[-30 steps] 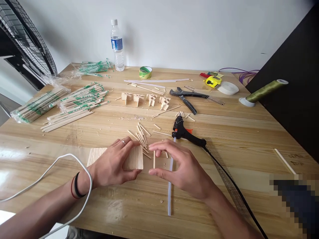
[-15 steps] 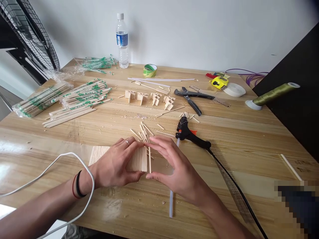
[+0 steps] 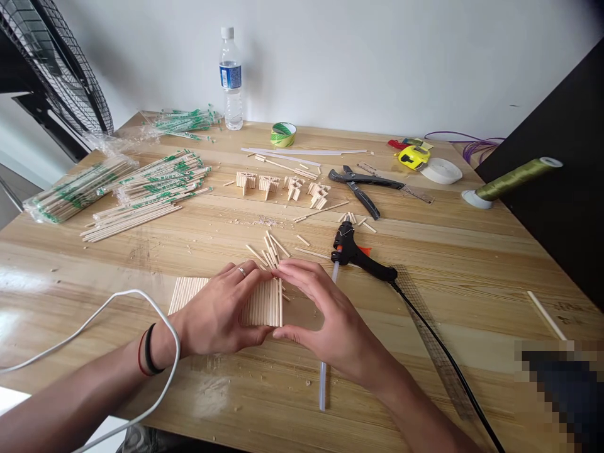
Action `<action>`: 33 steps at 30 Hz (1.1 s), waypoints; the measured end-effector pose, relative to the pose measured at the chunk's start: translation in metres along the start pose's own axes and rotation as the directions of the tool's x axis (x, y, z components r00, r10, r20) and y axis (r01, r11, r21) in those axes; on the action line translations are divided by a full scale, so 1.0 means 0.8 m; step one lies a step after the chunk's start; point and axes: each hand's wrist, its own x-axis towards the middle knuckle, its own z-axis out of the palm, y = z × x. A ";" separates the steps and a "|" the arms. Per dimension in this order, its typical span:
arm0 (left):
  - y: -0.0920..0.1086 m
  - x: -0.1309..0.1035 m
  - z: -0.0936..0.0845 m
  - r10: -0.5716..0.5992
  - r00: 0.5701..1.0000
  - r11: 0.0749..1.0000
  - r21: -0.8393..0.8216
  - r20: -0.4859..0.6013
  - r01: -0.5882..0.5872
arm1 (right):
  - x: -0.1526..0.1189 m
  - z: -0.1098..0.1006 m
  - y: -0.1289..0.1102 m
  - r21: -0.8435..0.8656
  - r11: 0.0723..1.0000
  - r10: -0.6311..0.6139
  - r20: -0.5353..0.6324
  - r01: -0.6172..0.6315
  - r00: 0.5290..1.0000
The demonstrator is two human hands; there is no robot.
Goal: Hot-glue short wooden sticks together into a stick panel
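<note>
A flat panel of wooden sticks, laid side by side, rests on the table. My left hand spans it, thumb at the near edge and fingers at the far edge, covering its middle. A single wooden stick runs along the panel's right edge, its ends between the thumb and fingertips of my right hand. It appears to touch the panel. Just beyond my fingertips lies a loose pile of cut sticks. A black glue gun, with a clear glue stick in its back, lies right of my right hand.
Several small stick assemblies stand farther back, beside black cutters. Wrapped chopsticks lie at left. A bottle, tape roll, tape measure and thread spool stand behind. A white cable crosses my left wrist.
My right hand has moved slightly left, bringing the single stick from a small gap up against the panel's right edge. My left hand has stayed in place.
</note>
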 end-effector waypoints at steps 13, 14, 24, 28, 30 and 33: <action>-0.001 0.001 0.003 0.016 1.000 0.999 0.028 0.014 -0.016 | 0.001 0.003 -0.001 -0.068 0.997 -0.037 -0.005 0.036 0.999; -0.001 0.001 0.003 0.016 1.000 0.999 0.028 0.015 -0.016 | 0.002 0.004 -0.001 -0.067 0.997 -0.037 -0.003 0.037 0.999; 0.000 0.001 0.002 -0.003 1.000 1.000 0.007 0.006 0.003 | 0.000 -0.003 -0.004 -0.088 0.996 -0.027 0.005 0.028 1.000; -0.001 0.000 0.001 0.008 1.000 1.000 0.017 -0.003 -0.008 | 0.002 -0.005 -0.005 -0.078 0.997 -0.018 0.017 0.019 1.000; -0.002 0.000 0.000 0.012 1.000 1.000 0.025 -0.002 -0.012 | 0.003 -0.005 -0.005 -0.071 0.997 -0.007 0.023 0.008 1.000; -0.002 0.001 0.000 0.009 1.000 0.999 0.031 0.001 -0.009 | 0.003 -0.005 -0.006 -0.070 0.998 -0.001 0.017 0.002 1.000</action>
